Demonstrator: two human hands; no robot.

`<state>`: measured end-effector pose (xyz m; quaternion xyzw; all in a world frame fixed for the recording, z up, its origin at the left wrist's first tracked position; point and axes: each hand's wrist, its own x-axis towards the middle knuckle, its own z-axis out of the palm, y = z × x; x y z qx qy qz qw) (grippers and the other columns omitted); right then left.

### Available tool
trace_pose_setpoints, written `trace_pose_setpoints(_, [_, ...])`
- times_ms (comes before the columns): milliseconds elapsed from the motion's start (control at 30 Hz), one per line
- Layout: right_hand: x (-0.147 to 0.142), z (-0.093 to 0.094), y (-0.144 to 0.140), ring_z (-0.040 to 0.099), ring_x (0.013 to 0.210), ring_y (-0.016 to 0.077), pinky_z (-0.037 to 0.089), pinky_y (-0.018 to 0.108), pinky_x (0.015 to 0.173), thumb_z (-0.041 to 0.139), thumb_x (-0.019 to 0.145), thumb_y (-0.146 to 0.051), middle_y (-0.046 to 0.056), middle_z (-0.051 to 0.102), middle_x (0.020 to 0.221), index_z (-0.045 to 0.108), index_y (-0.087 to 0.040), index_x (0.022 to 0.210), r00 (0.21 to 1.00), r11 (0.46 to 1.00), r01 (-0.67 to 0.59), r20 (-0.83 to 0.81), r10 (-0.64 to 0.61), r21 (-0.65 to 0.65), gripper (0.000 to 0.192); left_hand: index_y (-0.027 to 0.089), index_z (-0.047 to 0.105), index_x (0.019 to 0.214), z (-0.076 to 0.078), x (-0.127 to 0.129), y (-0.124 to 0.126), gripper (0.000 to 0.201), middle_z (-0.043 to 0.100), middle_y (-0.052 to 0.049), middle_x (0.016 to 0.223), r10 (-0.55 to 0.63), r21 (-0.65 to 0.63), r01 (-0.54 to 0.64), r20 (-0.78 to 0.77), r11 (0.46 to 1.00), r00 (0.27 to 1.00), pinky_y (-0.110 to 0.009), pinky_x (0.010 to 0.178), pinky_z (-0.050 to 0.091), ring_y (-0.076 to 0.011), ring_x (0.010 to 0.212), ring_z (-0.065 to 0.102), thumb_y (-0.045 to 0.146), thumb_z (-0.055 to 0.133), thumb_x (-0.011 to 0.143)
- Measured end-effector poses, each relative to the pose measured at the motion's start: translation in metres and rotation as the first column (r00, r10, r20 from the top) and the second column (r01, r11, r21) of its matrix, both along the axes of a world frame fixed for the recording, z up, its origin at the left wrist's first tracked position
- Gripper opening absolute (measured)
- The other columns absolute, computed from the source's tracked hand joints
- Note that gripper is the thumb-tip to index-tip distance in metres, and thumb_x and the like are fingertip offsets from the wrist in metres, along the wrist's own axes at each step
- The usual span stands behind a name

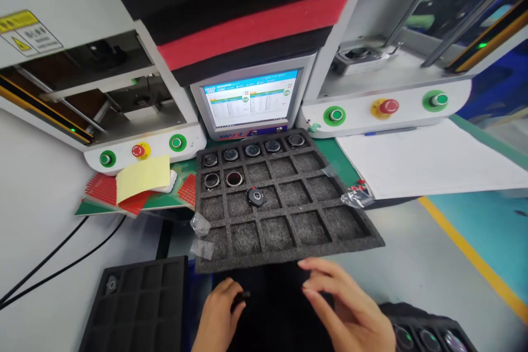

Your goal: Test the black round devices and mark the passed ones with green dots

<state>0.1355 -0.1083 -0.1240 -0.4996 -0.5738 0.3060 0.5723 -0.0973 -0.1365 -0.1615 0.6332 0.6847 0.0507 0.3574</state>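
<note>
We pinch 1 small black part [240,298] in our curled left hand [218,316]; our right hand [346,308] hovers near it, fingers spread, holding nothing.

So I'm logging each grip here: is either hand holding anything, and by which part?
The left hand pinches a small dark part by its end, between fingertips. The right hand is open and holds nothing.

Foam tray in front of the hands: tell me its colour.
Dark grey foam tray, gridded into square pockets; head view shows it best.
</note>
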Motion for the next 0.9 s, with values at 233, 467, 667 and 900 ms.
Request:
trace_pose_setpoints(233, [0.000, 0.012, 0.005, 0.071, 0.077, 0.0171, 0.059, 0.020, 0.067, 0.068, 0.083, -0.018, 0.005, 0.072, 0.087, 0.068, -0.023, 0.078, 0.988, 0.995, 0.002, -0.157, -0.017, -0.098, 0.007, 0.017, 0.068, 0.078, 0.041, 0.030, 0.002, 0.017, 0.066, 0.000, 0.067, 0.411, -0.113, -0.447, 0.633, 0.887, 0.656, -0.021, 0.061, 0.051, -0.0132, 0.062, 0.062, 0.032, 0.074, 0.075])
trace_pose_setpoints(467, [-0.011, 0.035, 0.012, 0.071, 0.072, 0.0146, 0.059, 0.018, 0.067, 0.069, 0.082, -0.019, 0.003, 0.073, 0.080, 0.070, -0.023, 0.073, 0.967, 0.998, 0.028, -0.250, -0.041, -0.056, 0.010, 0.025, 0.075, 0.089, 0.089, 0.081, 0.016, 0.023, 0.076, -0.002, 0.093, 0.096, 0.167, -0.472, 0.870, 0.866, 0.484, -0.022, 0.079, 0.052, -0.0162, 0.086, 0.067, 0.045, 0.065, 0.087])
trace_pose_setpoints(667, [-0.008, 0.041, 0.008, 0.071, 0.071, 0.0161, 0.060, 0.021, 0.065, 0.071, 0.081, -0.019, 0.003, 0.073, 0.079, 0.072, -0.023, 0.075, 0.970, 0.999, -0.010, -0.242, 0.002, -0.033, 0.008, 0.029, 0.068, 0.105, 0.091, 0.083, 0.018, 0.016, 0.076, -0.001, 0.105, -0.223, 0.466, -0.278, 0.763, 0.840, 0.606, -0.027, 0.093, 0.051, -0.0181, 0.106, 0.064, 0.034, 0.061, 0.092])
trace_pose_setpoints(900, [-0.014, 0.042, 0.008, 0.065, 0.063, 0.0142, 0.059, 0.023, 0.059, 0.076, 0.073, -0.012, 0.001, 0.073, 0.079, 0.073, -0.027, 0.094, 0.948, 0.996, 0.069, -0.306, -0.083, -0.057, 0.026, 0.028, 0.068, 0.098, 0.090, 0.090, 0.013, 0.018, 0.078, -0.003, 0.092, -0.126, 0.499, -0.396, 0.729, 0.771, 0.673, -0.035, 0.086, 0.052, -0.0223, 0.092, 0.066, 0.041, 0.058, 0.091])
